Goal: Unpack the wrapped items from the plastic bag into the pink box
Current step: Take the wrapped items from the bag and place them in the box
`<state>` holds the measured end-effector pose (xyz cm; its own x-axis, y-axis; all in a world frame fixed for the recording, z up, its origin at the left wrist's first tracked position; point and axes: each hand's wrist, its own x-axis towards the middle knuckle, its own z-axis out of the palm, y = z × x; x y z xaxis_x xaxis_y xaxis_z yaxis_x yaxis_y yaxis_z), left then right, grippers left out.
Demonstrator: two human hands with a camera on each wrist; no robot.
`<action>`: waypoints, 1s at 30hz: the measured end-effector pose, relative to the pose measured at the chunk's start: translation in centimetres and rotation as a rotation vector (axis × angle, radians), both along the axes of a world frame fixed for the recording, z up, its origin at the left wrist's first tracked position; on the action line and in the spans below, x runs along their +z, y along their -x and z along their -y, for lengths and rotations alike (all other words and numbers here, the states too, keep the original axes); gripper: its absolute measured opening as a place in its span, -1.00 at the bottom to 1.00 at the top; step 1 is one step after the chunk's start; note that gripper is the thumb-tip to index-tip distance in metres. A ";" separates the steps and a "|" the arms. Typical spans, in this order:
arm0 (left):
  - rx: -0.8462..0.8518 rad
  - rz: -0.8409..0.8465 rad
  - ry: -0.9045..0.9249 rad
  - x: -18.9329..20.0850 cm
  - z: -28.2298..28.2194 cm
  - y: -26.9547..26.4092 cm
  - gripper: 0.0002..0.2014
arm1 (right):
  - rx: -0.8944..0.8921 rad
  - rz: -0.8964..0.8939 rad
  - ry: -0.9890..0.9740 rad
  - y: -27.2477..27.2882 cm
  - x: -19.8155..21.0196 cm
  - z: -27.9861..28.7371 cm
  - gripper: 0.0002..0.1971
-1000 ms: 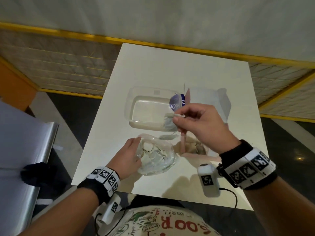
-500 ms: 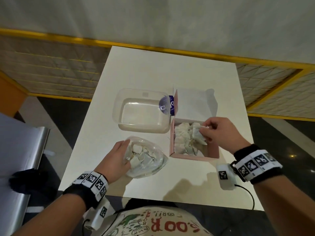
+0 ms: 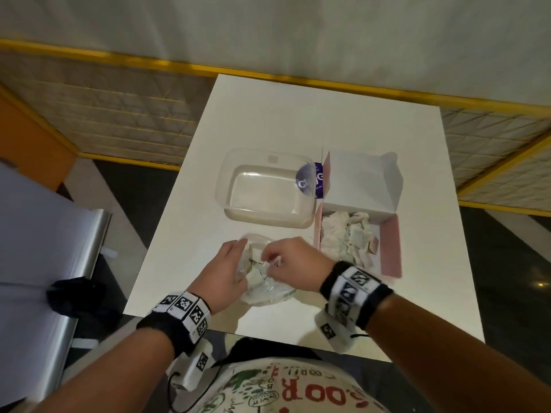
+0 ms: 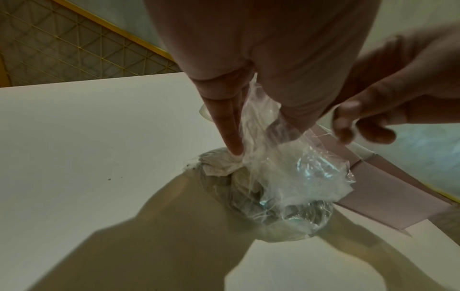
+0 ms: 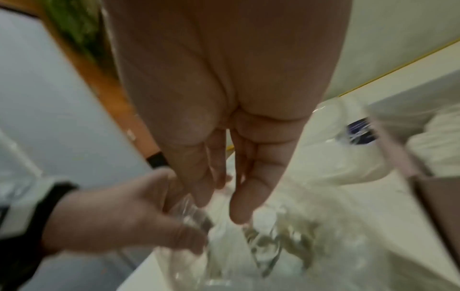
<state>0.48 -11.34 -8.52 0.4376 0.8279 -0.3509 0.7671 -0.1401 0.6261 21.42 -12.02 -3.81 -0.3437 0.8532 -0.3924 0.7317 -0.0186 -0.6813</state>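
Note:
A clear plastic bag (image 3: 268,290) with several white wrapped items (image 3: 255,277) lies near the table's front edge. My left hand (image 3: 229,269) pinches the bag's mouth between fingers and thumb, as the left wrist view shows (image 4: 261,135). My right hand (image 3: 283,262) hovers over the bag's opening. Its fingers (image 5: 239,212) point down toward the wrapped items and nothing shows between them. To the right stands the pink box (image 3: 390,248), open, with several wrapped items (image 3: 348,236) piled inside. The box's side (image 4: 373,196) sits right behind the bag (image 4: 298,177).
A clear plastic tub (image 3: 265,189) stands behind the bag, left of the box's raised white lid (image 3: 360,180). The white table (image 3: 298,114) has bare room at the back. A metal-edged surface (image 3: 44,234) lies off the table's left side.
My right hand carried a wrapped item over to the pink box, left it there, and came back left to the bag's mouth. The left hand kept hold of the bag.

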 end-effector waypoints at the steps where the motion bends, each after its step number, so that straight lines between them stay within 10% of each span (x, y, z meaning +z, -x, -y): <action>1: 0.002 0.013 -0.005 -0.1 0.0 0.0 -0.21 | 0.123 0.062 0.014 1.5 -0.6 -0.2 -0.64; 30: -0.053 0.031 0.059 -0.7 0.4 1.8 -0.13 | 0.080 0.306 -0.081 5.2 -5.0 -0.4 -0.89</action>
<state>-1.32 -11.72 -9.18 0.4911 0.7818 -0.3843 0.7401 -0.1418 0.6574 16.20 -11.58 -8.77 -0.2873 0.8611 -0.4194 0.8999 0.0926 -0.4263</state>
